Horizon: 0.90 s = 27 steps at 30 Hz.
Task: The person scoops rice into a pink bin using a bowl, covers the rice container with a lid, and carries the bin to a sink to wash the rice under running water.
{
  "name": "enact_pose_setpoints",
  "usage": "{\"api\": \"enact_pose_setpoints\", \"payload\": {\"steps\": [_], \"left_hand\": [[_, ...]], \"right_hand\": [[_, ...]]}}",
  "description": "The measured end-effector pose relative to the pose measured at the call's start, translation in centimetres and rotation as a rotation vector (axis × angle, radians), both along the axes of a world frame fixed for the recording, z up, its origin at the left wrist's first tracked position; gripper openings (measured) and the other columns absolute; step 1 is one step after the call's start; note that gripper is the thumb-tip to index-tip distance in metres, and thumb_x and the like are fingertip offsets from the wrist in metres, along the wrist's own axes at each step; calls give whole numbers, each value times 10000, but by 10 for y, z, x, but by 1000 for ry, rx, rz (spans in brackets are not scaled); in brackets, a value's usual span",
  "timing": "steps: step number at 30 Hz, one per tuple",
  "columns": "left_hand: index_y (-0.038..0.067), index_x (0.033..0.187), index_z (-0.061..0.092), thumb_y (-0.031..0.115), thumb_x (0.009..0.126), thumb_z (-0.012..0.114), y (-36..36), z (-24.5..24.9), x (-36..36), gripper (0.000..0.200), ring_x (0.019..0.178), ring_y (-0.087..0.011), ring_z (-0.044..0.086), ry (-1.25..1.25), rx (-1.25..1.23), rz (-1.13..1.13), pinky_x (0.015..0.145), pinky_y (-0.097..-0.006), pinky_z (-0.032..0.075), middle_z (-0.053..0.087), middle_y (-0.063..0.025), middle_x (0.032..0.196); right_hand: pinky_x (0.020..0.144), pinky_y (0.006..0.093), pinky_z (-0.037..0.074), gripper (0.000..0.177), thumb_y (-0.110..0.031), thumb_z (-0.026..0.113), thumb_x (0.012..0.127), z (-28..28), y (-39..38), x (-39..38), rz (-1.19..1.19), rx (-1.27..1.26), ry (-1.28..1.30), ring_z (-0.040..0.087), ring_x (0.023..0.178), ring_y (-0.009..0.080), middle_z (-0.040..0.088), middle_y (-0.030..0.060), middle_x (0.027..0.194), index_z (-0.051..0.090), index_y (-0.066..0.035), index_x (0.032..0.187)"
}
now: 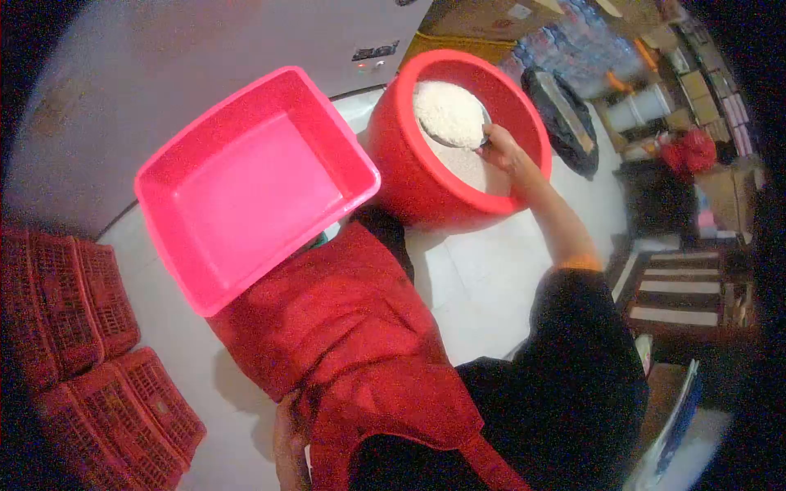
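My right hand [501, 149] is closed on the edge of a round bowl heaped with white rice [449, 113]. The bowl is inside the mouth of a large red tub [393, 155], above more pale grain [467, 166] in the tub. To the left, an empty pink rectangular basin [258, 188] lies tilted against the upper end of my red apron [360, 327]. Part of my left arm [291, 446] shows at the bottom beside the apron; the fingers of my left hand are hidden.
Stacked red plastic crates [123, 409] stand at the lower left. A grey panel [205, 41] rises behind the basin. A black bag [561, 123] lies right of the tub. Shelves with boxes [700, 98] and a slatted wooden rack [675, 286] are on the right.
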<state>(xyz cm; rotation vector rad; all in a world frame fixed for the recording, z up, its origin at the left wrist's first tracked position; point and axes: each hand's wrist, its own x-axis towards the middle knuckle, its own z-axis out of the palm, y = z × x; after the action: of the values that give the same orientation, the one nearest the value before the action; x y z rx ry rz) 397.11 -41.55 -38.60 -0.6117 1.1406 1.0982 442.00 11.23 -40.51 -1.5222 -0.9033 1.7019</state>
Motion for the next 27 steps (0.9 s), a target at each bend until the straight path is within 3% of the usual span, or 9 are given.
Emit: {"api": "enact_pose_setpoints", "payload": {"steps": [4,9,14,18,21,23,24,27], "left_hand": [[-10,1132,593,119,861,590,-21,-51,-16,301,1050,-307,604,-15,53,-38,1008,-430,452,630,-159,1152],[25,1154,596,149,859,603,-19,-41,-24,320,1044,-286,611,-37,111,-187,995,-438,462,649,-123,1130],[57,1211,566,190,856,621,-17,-37,-15,383,1055,-288,607,-13,130,-153,972,-469,473,647,-108,1138],[73,1228,555,195,856,627,-11,-21,-10,398,1092,-281,592,10,84,-214,954,-476,486,625,-87,1194],[74,1247,538,190,861,625,-22,-35,-17,412,1118,-280,580,27,30,-204,981,-479,468,614,-87,1216],[74,1264,522,184,870,618,-3,-16,-8,420,1128,-283,579,-54,133,-147,1012,-482,444,612,-99,1219],[74,1264,522,184,870,618,-5,-19,-8,420,1128,-283,579,-51,131,-146,1012,-482,444,612,-99,1219],[80,1274,514,174,872,618,-4,-22,-3,425,1141,-283,575,-88,120,-154,1036,-483,424,610,-104,1223]], "right_hand": [[564,299,565,305,-133,452,908,16,-25,1,-117,-9,31,644,802,211,637,127,997,545,4,1165],[569,310,575,346,-126,428,911,49,-56,-16,-256,-55,26,644,818,218,623,139,1043,496,12,1221],[520,301,571,342,-138,438,918,39,-40,8,-122,-24,118,643,808,198,616,136,1040,500,10,1219],[641,326,577,342,-169,463,922,60,-44,1,-203,74,54,629,894,225,623,128,1052,519,-6,1217],[733,346,582,342,-192,482,925,82,-45,-31,-235,132,23,619,958,245,629,123,1062,534,-19,1215],[555,258,540,309,-263,502,951,114,-54,-78,-197,80,-95,631,766,184,624,99,943,566,-20,1132],[578,270,542,322,-239,464,969,117,-46,-81,-65,34,-84,631,822,206,619,115,1013,541,-9,1181],[677,301,577,332,-185,440,973,142,-74,-149,-85,134,125,621,910,228,594,139,1099,501,18,1228]]}}
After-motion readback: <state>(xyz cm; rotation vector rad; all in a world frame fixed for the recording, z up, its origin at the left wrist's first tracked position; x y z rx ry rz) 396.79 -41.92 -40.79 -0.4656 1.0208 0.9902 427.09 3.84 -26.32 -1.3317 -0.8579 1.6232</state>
